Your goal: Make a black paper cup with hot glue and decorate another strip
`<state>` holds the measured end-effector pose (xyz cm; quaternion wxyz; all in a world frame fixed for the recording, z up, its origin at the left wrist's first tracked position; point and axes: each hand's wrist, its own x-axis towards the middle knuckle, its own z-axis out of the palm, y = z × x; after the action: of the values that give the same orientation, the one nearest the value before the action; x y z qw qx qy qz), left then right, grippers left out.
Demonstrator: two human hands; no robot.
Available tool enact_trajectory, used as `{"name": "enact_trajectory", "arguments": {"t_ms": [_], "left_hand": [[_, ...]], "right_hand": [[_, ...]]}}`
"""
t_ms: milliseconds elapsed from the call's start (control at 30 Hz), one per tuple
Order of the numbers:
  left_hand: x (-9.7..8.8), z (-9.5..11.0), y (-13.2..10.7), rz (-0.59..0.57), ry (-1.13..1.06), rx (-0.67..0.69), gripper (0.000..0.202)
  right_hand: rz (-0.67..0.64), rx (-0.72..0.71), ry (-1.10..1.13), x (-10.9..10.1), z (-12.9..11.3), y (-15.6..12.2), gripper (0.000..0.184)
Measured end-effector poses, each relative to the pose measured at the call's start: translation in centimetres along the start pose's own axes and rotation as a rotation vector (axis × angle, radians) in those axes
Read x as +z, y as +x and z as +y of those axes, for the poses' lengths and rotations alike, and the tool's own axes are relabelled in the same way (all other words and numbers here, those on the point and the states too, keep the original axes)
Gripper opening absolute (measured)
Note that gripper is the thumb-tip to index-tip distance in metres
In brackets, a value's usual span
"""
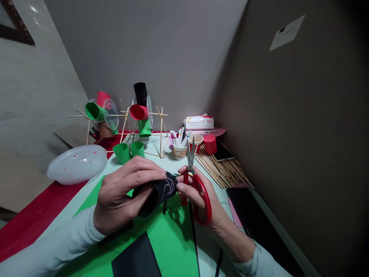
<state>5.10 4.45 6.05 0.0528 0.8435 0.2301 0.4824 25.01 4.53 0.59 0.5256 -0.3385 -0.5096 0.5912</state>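
My left hand [127, 192] is closed around a rolled black paper cup [165, 189] with pale curved lines drawn on its side. A thin black strip hangs from the cup's lower edge. Red-handled scissors [203, 198] sit in my right hand [207, 188], blades pointing up and slightly apart, away from the paper. The thumb and fingertips of that hand are at the cup's right edge. Beneath both hands lies a green sheet [175, 238], with a flat black paper piece [137, 257] on it.
Two stick frames with coloured paper cups [139, 112] stand behind, near green cups [122, 153]. Markers fill a paper cup [180, 152]. Wooden sticks [225, 165], a red cup [210, 144] and tissues [198, 122] are at right. A white balloon [77, 163] lies left.
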Motion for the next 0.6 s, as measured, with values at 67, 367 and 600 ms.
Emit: {"name": "enact_trajectory", "arguments": {"t_ms": [67,367,600], "left_hand": [[0.5,-0.1,-0.5,0.042,-0.015,-0.064,0.039],[1.7,-1.9,-2.0,-0.190,-0.604,-0.723,0.066],[1.4,-1.6,-2.1,-0.227,-0.658,-0.734,0.059]], "right_hand": [[0.028,-0.027,-0.003,0.2,-0.2,0.0,0.037],[0.196,-0.106,-0.037,0.0,0.4,0.6,0.039],[0.127,-0.096,0.006,0.2,0.0,0.1,0.033]]}}
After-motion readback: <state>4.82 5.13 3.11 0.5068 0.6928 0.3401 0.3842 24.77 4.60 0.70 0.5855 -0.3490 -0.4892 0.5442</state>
